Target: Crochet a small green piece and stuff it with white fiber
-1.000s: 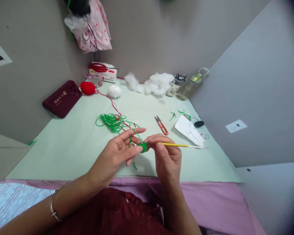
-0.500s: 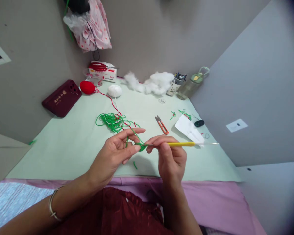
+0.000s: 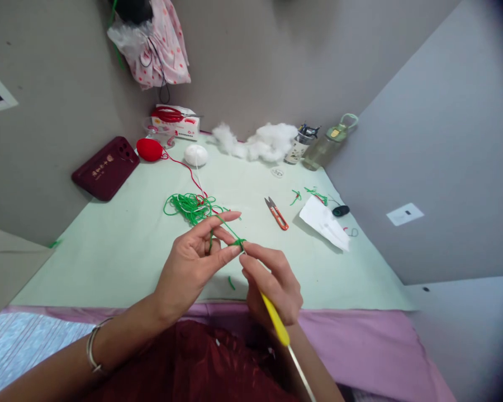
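My left hand (image 3: 193, 254) pinches a small green crochet piece (image 3: 238, 243) between thumb and fingers, its index finger stretched out with green yarn (image 3: 229, 228) running over it. My right hand (image 3: 274, 282) is closed round a crochet hook (image 3: 275, 318) with a yellow handle, which slants down toward me. The hook's thin tip meets the crochet piece, largely hidden by my fingers. Just beyond my left hand lies a loose heap of green yarn (image 3: 188, 207). A short green yarn scrap (image 3: 231, 283) rests on the table below the hands.
Orange thread snips (image 3: 276, 213) and a white paper (image 3: 324, 223) lie to the right. Farther back are a red yarn ball (image 3: 150, 149), a white yarn ball (image 3: 196, 155), white stuffing (image 3: 260, 143), a pen cup (image 3: 297, 148) and a bottle (image 3: 327, 146). A dark red phone (image 3: 106, 168) leans at the left.
The hook has swung from nearly level, pointing right, to slanting down toward me. My right hand has turned and moved left, closer to the crochet piece. My left hand has shifted slightly left.
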{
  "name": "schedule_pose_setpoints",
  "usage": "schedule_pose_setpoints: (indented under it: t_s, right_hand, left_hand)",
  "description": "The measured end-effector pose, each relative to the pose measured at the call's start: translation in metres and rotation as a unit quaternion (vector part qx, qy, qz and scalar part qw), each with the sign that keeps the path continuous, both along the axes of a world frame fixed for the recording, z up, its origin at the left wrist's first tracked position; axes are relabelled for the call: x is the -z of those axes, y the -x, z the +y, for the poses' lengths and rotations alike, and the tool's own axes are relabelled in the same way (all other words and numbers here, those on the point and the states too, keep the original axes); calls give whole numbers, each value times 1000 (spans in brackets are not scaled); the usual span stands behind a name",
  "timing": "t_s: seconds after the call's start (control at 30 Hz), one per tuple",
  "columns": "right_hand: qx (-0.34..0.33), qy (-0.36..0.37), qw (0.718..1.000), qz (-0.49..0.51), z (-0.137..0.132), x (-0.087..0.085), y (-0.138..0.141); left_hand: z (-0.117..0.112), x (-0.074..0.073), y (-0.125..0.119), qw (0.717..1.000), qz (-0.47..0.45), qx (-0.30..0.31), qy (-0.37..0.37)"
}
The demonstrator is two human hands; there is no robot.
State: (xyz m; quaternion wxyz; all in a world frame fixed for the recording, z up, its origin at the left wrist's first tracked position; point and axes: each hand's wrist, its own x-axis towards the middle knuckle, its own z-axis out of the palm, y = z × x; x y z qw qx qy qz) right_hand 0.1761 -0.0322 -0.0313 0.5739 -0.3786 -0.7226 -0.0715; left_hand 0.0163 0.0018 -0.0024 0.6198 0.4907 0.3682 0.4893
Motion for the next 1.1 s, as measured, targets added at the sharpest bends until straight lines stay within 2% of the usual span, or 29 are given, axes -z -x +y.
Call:
schedule_pose_setpoints:
  t_s: [0.13, 0.2, 0.3, 0.37, 0.43, 0.53, 0.67, 0.73, 0.8, 0.87, 0.97, 1.03, 1.1]
  right_hand:
    - [-46, 61, 993, 86, 3, -7, 0]
    - [-33, 68, 995, 71, 4, -8, 1]
    - [44, 5, 999, -5, 5, 1, 3]
    - [64, -37, 997, -32, 5, 7, 4]
    - [40, -18, 999, 2, 6, 7, 4]
    - [-26, 73, 988, 136, 5, -4, 4]
    - [-115, 146, 938, 294, 5, -17, 4]
    - [-147, 173, 913, 338, 7, -18, 5]
    - [-160, 186, 901, 358, 8, -17, 6]
    - [-154, 181, 905, 354, 8, -15, 7]
    - [-113, 153, 933, 307, 4, -15, 7]
    - [-88, 137, 948, 273, 1, -16, 7]
    - [-90, 143, 950, 263, 0, -17, 6]
  left_hand:
    - [2, 1, 2, 999, -17, 27, 14]
    - [1, 0, 1, 1000, -12, 25, 11]
    - [-2, -2, -2, 998, -44, 37, 39]
    - [-3, -4, -3, 989, -96, 65, 93]
    - [-2, -6, -3, 972, -145, 100, 154]
    - [2, -10, 3, 958, -180, 115, 191]
    - [6, -14, 7, 967, -176, 92, 158]
    - [6, -15, 7, 971, -171, 81, 149]
    - [6, -15, 6, 975, -160, 69, 137]
    - [5, -13, 5, 984, -134, 49, 109]
    - [5, -9, 6, 999, -44, -13, 19]
    - [5, -7, 8, 997, 26, -55, -38]
    - [6, -6, 10, 995, 59, -61, -53]
